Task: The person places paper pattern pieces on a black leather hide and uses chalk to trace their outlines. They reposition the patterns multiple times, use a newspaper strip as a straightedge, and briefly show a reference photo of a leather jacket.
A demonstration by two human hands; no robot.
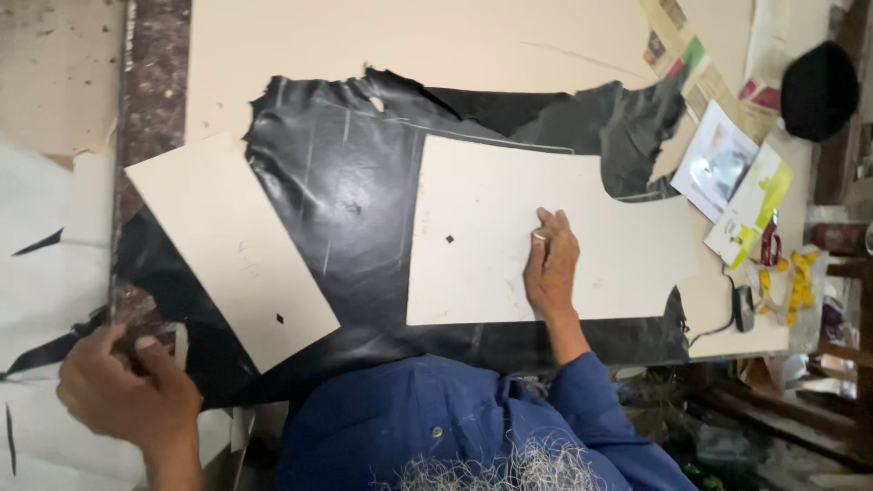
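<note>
A black leather hide (pixel 364 209) lies spread across the pale worktable (pixel 409 45), shiny side up, with ragged edges and faint lines marked on it. Two cream card patterns sit on top of it. The larger pattern (pixel 491 227) lies square on the right part of the hide and has a curved notch at its top right corner. The smaller pattern (pixel 227 245) lies at a slant on the left part, its upper corner hanging past the leather's edge.

The right hand (pixel 550 268) lies flat, palm down, on the larger pattern near its lower edge. Its fingers are stretched out close together and it holds nothing.

The left hand (pixel 127 391) is at the hide's near left corner with its fingers curled. It seems to pinch the leather's edge between thumb and forefinger, though the dark edge makes this hard to see.

White sheets (pixel 36 255) lie off to the left. At the far right are loose papers (pixel 727 164), a yellow measuring tape (pixel 800 282) and a round black object (pixel 818 86).
</note>
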